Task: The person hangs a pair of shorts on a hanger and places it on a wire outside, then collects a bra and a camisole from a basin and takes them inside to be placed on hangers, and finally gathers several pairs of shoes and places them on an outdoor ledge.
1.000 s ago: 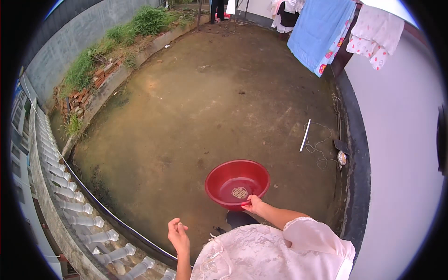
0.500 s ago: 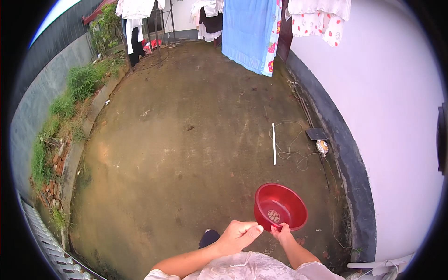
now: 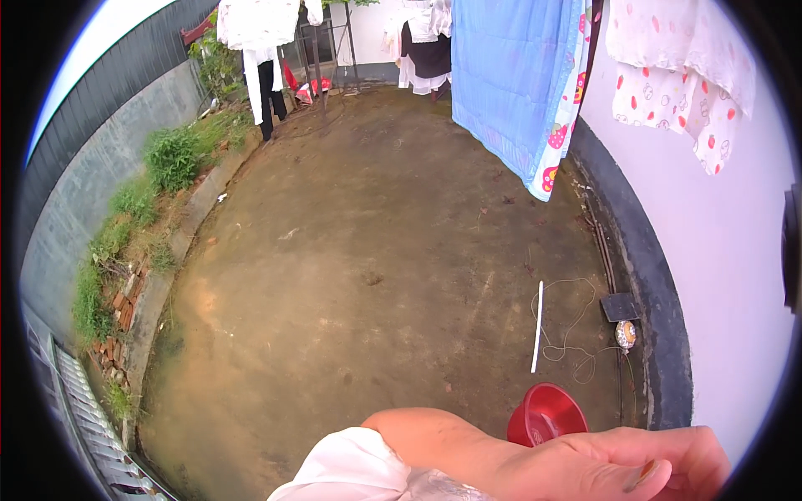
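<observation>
My left hand (image 3: 622,466) is close and large at the lower right, its forearm crossing from the lower middle under a white sleeve. The fingers curl over beside the thumb, which points right and has a dark mark at its nail. What they close on, if anything, is hidden. Beyond the wrist shows a round red plastic basin (image 3: 547,413), tilted so that its inside faces me. Its lower part is covered by my left arm and hand. My right hand is out of sight.
A white stick (image 3: 537,326) and a loose thin cord (image 3: 576,334) lie on the ground. A dark flat pan-like piece (image 3: 619,306) and a patterned ball-like thing (image 3: 625,336) rest by the right wall. A blue quilt (image 3: 510,92) and other laundry hang ahead; bricks (image 3: 113,338) and plants line the left.
My left hand has come up and right across the view, larger now. The basin appears lower and further right, and my right hand has dropped out of sight. The whole scene has shifted right and down.
</observation>
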Action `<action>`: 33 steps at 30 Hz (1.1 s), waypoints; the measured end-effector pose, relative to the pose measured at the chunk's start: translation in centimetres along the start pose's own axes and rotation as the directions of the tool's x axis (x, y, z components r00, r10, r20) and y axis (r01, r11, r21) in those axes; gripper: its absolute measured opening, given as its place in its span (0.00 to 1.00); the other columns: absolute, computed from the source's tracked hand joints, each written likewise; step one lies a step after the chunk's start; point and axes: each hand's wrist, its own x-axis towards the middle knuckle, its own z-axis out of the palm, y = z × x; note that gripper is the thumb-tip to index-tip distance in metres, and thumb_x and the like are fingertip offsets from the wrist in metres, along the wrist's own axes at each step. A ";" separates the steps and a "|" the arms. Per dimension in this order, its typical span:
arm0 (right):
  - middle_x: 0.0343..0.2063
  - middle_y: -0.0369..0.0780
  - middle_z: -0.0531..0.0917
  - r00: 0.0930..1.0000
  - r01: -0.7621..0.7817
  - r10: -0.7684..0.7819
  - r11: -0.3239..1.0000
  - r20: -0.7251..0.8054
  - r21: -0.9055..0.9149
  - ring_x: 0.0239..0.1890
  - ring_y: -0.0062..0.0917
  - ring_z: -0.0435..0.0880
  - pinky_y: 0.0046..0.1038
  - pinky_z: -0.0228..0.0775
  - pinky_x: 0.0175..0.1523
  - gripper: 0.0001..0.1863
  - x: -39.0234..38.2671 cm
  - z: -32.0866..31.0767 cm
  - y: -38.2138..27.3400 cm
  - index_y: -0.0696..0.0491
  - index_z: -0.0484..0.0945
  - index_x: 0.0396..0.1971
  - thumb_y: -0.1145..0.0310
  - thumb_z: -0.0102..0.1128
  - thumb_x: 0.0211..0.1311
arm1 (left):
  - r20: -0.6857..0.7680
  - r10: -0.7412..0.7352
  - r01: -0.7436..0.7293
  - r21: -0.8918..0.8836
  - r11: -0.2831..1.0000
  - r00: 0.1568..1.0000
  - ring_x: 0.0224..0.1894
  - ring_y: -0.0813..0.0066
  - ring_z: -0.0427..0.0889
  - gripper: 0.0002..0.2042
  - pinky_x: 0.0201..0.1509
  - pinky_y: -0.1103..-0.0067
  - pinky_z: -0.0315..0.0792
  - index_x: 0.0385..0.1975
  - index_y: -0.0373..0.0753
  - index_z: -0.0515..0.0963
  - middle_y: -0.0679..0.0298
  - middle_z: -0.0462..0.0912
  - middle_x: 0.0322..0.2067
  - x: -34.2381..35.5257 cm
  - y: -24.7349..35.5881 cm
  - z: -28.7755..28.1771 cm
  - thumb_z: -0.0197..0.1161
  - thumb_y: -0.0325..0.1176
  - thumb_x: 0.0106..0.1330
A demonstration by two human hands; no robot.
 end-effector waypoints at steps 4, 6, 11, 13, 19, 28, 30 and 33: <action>0.26 0.39 0.74 0.999 0.019 -0.018 0.999 0.026 -0.050 0.32 0.26 0.76 0.33 0.72 0.50 0.05 -1.6 9.4 -1.2 0.53 0.69 0.28 0.68 0.49 0.54 | 0.008 0.065 -0.064 -0.053 0.996 0.998 0.44 0.70 0.75 0.21 0.49 0.72 0.66 0.44 0.31 0.73 0.56 0.78 0.41 4.9 3.6 -5.1 0.47 0.46 0.69; 0.27 0.39 0.74 0.999 0.017 -0.015 0.998 0.037 -0.054 0.33 0.26 0.76 0.32 0.71 0.51 0.04 -0.3 12.6 -3.0 0.52 0.69 0.28 0.69 0.49 0.55 | 0.033 0.065 -0.061 -0.100 0.993 0.997 0.43 0.70 0.75 0.23 0.49 0.72 0.66 0.44 0.31 0.73 0.56 0.78 0.41 7.1 5.5 -8.3 0.47 0.48 0.68; 0.28 0.39 0.73 0.995 0.053 -0.056 0.998 0.085 0.035 0.34 0.24 0.75 0.31 0.70 0.53 0.03 3.4 18.1 -10.1 0.52 0.69 0.28 0.69 0.49 0.56 | 0.080 -0.120 0.122 -0.032 0.992 0.990 0.41 0.73 0.74 0.23 0.47 0.75 0.66 0.43 0.32 0.72 0.58 0.77 0.38 13.6 10.8 -18.7 0.46 0.50 0.68; 0.28 0.39 0.73 0.992 0.044 -0.043 0.999 0.119 -0.005 0.34 0.23 0.75 0.30 0.69 0.53 0.03 3.7 20.2 -11.6 0.51 0.68 0.28 0.69 0.49 0.57 | 0.038 -0.188 0.185 0.062 0.981 0.981 0.37 0.78 0.73 0.21 0.43 0.80 0.66 0.41 0.34 0.69 0.63 0.75 0.34 15.4 12.2 -23.3 0.45 0.50 0.69; 0.27 0.37 0.77 0.998 -0.005 0.001 0.998 0.059 0.069 0.30 0.22 0.77 0.29 0.70 0.54 0.10 -1.9 34.1 -16.2 0.56 0.71 0.31 0.69 0.53 0.47 | -0.491 -0.322 0.517 0.338 0.786 0.810 0.32 0.84 0.70 0.11 0.41 0.83 0.67 0.35 0.35 0.71 0.66 0.73 0.32 19.7 15.6 -36.2 0.48 0.38 0.71; 0.22 0.41 0.76 0.999 0.005 -0.009 0.993 0.033 0.116 0.24 0.27 0.78 0.35 0.74 0.51 0.05 1.9 52.2 -22.3 0.60 0.69 0.24 0.75 0.52 0.47 | -0.471 0.471 0.359 0.880 0.312 0.746 0.41 0.73 0.79 0.18 0.43 0.80 0.70 0.53 0.33 0.69 0.57 0.77 0.45 27.9 35.8 -53.4 0.54 0.32 0.66; 0.26 0.42 0.76 0.981 0.175 -0.167 0.982 0.101 -0.070 0.28 0.32 0.76 0.42 0.72 0.50 0.05 2.5 56.2 -23.8 0.58 0.70 0.26 0.74 0.51 0.47 | -0.368 0.503 0.322 0.930 0.180 0.782 0.49 0.68 0.76 0.22 0.48 0.77 0.69 0.57 0.33 0.65 0.54 0.72 0.53 29.8 39.1 -56.3 0.55 0.33 0.65; 0.30 0.45 0.75 0.997 0.075 -0.076 0.981 -0.003 0.181 0.33 0.35 0.76 0.40 0.73 0.49 0.07 6.3 61.6 -28.5 0.59 0.70 0.28 0.74 0.50 0.47 | -0.281 0.598 0.318 0.947 0.045 0.751 0.60 0.63 0.64 0.25 0.59 0.74 0.61 0.60 0.33 0.61 0.56 0.64 0.59 32.5 43.7 -60.4 0.57 0.33 0.64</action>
